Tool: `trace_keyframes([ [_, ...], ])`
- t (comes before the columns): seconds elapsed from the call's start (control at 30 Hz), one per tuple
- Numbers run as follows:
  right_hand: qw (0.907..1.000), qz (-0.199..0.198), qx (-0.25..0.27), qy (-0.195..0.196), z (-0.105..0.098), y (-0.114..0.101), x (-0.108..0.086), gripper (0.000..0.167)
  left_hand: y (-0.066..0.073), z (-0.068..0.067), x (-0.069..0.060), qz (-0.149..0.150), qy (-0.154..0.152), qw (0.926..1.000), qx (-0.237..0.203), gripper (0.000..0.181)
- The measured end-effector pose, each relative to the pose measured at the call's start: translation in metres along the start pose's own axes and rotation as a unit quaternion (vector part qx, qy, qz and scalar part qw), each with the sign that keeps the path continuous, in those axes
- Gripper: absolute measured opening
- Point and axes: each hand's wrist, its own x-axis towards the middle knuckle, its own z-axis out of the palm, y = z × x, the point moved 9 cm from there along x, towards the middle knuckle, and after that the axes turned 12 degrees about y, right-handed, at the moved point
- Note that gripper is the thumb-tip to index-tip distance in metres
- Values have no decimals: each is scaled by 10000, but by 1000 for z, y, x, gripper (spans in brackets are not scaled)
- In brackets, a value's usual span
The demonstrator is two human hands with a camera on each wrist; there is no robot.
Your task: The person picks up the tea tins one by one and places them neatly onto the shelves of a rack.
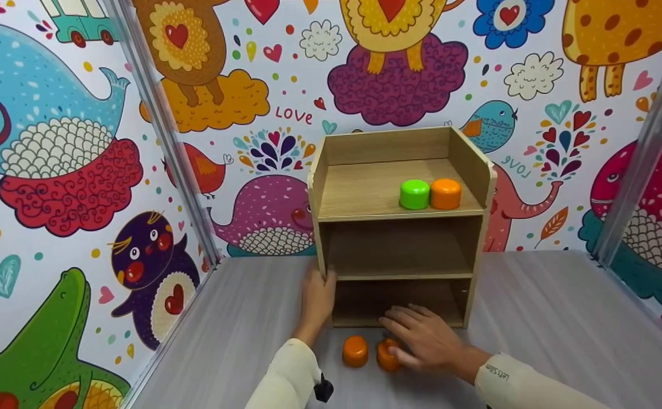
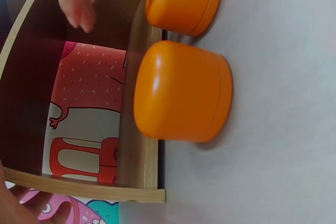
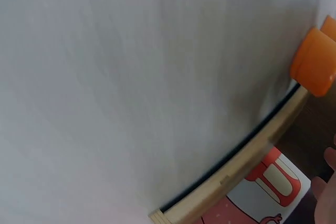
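Note:
A small wooden shelf [image 1: 402, 276] with an open top tray stands on the table. My left hand [image 1: 317, 295] grips its left side panel low down, the thumb near the front edge. Over the front of the bottom compartment, my right hand [image 1: 427, 338] hovers with its fingers extended and holds nothing. Two short rounded orange cylinders sit before the shelf: a left one [image 1: 355, 351], and a right one [image 1: 386, 355] partly hidden by my right thumb. In the left wrist view, the nearer orange cylinder [image 2: 181, 93] stands by the shelf's bottom edge, and right-hand fingertips [image 2: 79, 11] show inside the shelf opening.
On the top tray, a green cylinder [image 1: 414, 194] and another orange cylinder [image 1: 445, 193] stand side by side toward the right. A cartoon-printed wall [image 1: 285, 113] rises behind the shelf, with a printed side panel at the left. The grey table [image 1: 541, 318] extends on both sides.

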Motion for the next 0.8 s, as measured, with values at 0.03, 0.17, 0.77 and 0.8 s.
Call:
trace_keyframes([
  [0.03, 10000, -1, 1, -20, 2, -1, -2, 53, 0, 0, 0, 4, 11, 10000, 6, 32],
  [0.17, 9997, 75, 15, -216, 11, -3, -9, 54, -1, 1, 0, 19, 27, 10000, 23, 31],
  [0.77, 9990, 5, 361, -263, 26, -13, -16, 50, -1, 4, 1, -8, -75, 9999, -90, 26],
  [0.8, 9988, -23, 379, -317, 27, -14, -16, 50, -1, 4, 1, 7, -79, 9999, -86, 26],
])
